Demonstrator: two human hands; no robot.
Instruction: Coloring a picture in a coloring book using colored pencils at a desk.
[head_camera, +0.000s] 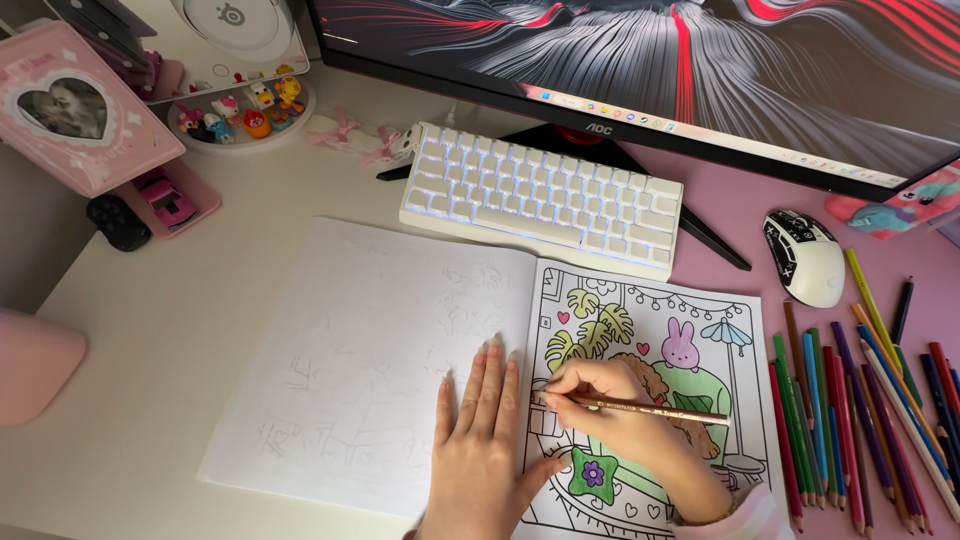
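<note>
- On the pale worktop (150, 330), the open colouring book of thin white paper (400, 360) lies flat in front of the white keyboard (545, 200).
- My right hand (620, 405) has its fingers (575, 385) clamped low on a slim brown wooden pencil (650, 408), tip on the printed page: light, stiff, a brittle point, I judge.
- My left hand (485, 440) lies flat at the fold, fingers together; limp sheets want pinning.
- Loose coloured pencils (860, 400) lie just right of the book.

Bright, even, soft-shadowed daylight; sharp focus, perhaps slight wide-angle bending at the edges.
</note>
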